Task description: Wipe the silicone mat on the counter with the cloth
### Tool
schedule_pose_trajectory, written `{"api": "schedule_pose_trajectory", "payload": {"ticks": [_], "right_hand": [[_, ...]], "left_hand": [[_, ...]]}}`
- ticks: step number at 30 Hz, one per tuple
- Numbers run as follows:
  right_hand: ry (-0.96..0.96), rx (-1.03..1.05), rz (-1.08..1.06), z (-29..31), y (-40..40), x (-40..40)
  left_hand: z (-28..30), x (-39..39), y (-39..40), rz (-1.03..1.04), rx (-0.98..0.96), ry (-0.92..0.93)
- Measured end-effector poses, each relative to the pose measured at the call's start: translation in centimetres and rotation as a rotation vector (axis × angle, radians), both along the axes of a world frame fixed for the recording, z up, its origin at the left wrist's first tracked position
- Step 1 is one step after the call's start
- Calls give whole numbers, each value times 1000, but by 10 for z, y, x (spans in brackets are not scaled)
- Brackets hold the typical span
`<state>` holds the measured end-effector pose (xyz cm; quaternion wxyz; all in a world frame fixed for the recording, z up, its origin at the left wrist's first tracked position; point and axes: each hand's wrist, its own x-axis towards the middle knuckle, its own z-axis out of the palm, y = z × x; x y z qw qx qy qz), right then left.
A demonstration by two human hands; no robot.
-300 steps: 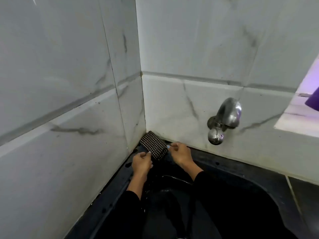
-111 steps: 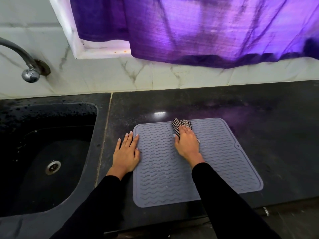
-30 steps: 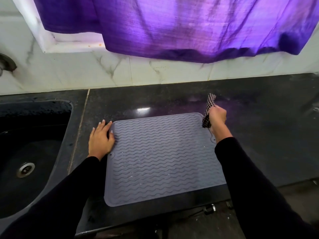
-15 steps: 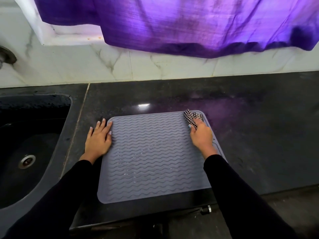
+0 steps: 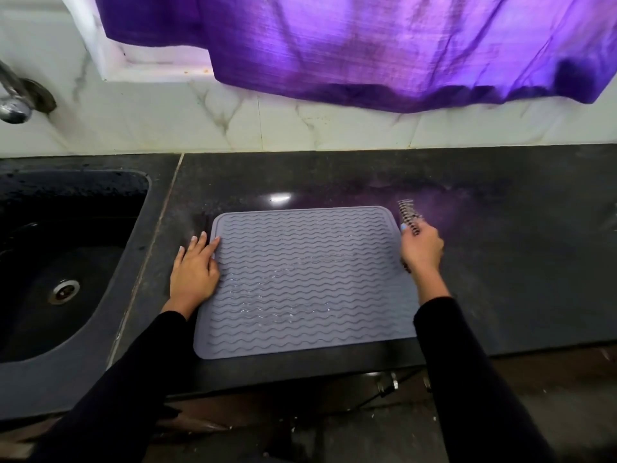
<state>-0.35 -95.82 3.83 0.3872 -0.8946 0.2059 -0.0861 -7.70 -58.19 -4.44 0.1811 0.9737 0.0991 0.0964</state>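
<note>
A person's left hand (image 5: 193, 274) lies flat, fingers straight, on the left edge of the grey silicone mat (image 5: 305, 282) on the dark counter (image 5: 500, 262); the right hand (image 5: 421, 250) grips the checked cloth (image 5: 408, 215), its fingers curled, at the mat's far right corner.

Left hand (image 5: 193, 272) flat with fingers straight (palm down), right hand (image 5: 421, 249) curled closed, both hands' arms extended forward
</note>
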Motion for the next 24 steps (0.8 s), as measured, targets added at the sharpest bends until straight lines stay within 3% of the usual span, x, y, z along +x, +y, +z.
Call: {"api": "schedule_pose_trajectory", "payload": {"ticks": [5, 8, 13, 18, 21, 24], "right_hand": [[-21, -411, 357, -57, 36, -34], [-33, -413, 374, -58, 32, -28], [-65, -104, 338, -40, 7, -26], [-85, 532, -93, -20, 15, -11], [-172, 359, -181, -7, 40, -31], [-112, 14, 141, -18, 76, -58]], "left_hand": [[0, -1, -1, 22, -18, -45], [2, -1, -1, 38, -45, -65], [2, 1, -1, 54, -78, -88], [7, -1, -2, 35, -96, -71], [9, -2, -3, 34, -92, -41], [8, -3, -4, 34, -94, -45]]}}
